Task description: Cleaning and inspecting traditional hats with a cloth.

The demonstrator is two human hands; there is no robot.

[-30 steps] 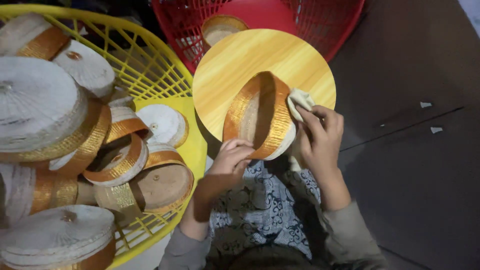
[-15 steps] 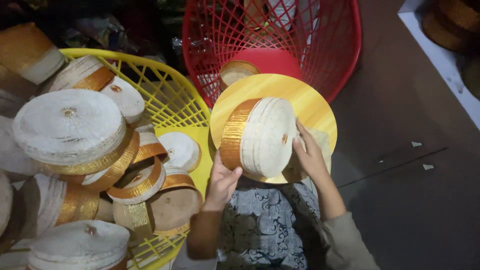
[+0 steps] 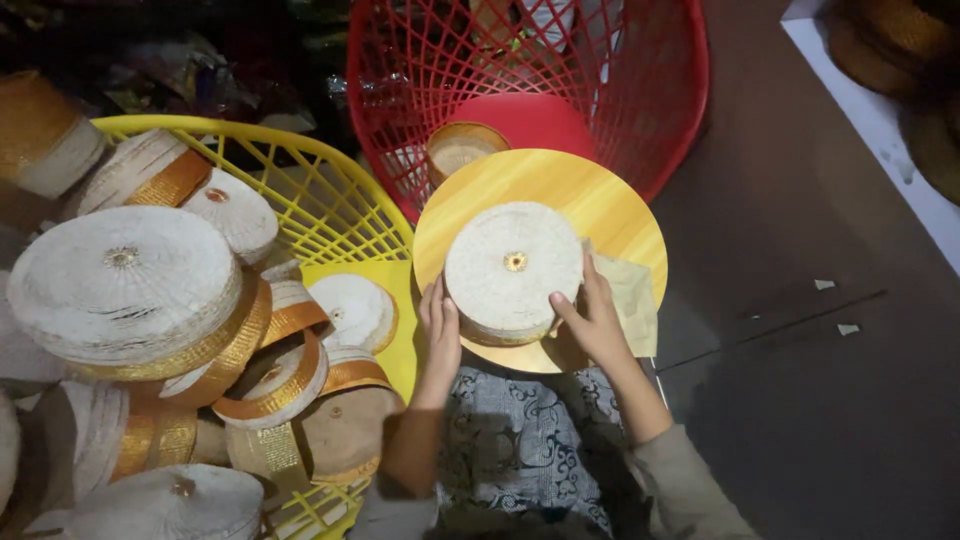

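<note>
Both hands held one round white woven cap: the left hand pressed flat against its left edge, fingers extended, and the right hand curled around its lower right rim with the thumb on top. Half a second earlier the cap had stood tilted on edge, its gold band facing left; it now lay flat, crown up, on the round yellow wooden board resting over the lap. A second earlier its hollow inside had faced the camera. The cap looked finely woven, off-white, with a small gold button at the centre of the crown and a sliver of gold band showing at its lower edge. A pale cloth lay on the board just beside the right hand. Beyond the board, one red plastic basket held a single cap, hollow side up. To the left, one yellow basket carried a heap of like caps, white with gold bands, at least ten in view; an exact count could not be made where they overlapped. More dim gold shapes sat at the upper right edge.
</note>
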